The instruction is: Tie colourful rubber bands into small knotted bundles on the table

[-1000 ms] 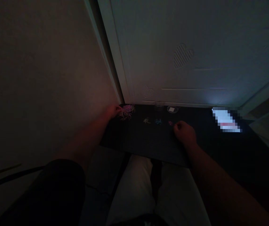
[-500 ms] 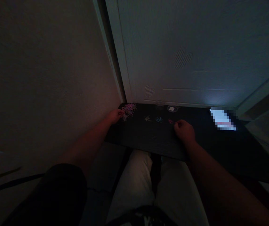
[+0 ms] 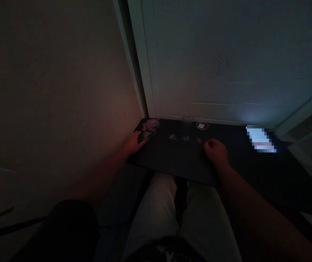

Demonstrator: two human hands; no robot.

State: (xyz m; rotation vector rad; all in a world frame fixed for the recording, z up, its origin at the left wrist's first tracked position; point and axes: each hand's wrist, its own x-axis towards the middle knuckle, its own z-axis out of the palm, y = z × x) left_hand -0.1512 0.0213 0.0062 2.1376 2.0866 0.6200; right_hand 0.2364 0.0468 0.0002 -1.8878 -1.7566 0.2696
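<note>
A loose pile of thin pink, purple and pale bands (image 3: 150,125), which look like small rubber bands, lies at the table's far left corner. Beside its near edge is my left hand (image 3: 135,142), thumb and fingers apart, with nothing visible in it. My right hand (image 3: 216,150) is closed, its fingers curled over the table; whatever it may hold is hidden. Just left of it lies a small pink-red bunch of bands (image 3: 199,140). Further left are a bluish bunch (image 3: 185,138) and a yellowish bunch (image 3: 172,137).
On the dark table (image 3: 172,156), a clear round dish (image 3: 202,126) with a white label stands at the back, near another faint clear container (image 3: 188,119). A glowing, blurred-out screen (image 3: 261,139) lies to the right. Walls bound the left and back; my knees are under the front edge.
My left hand has drawn slightly toward me from the pile, and its fingers have spread. My right hand stays closed beside the pink-red bunch. The view has shifted slightly.
</note>
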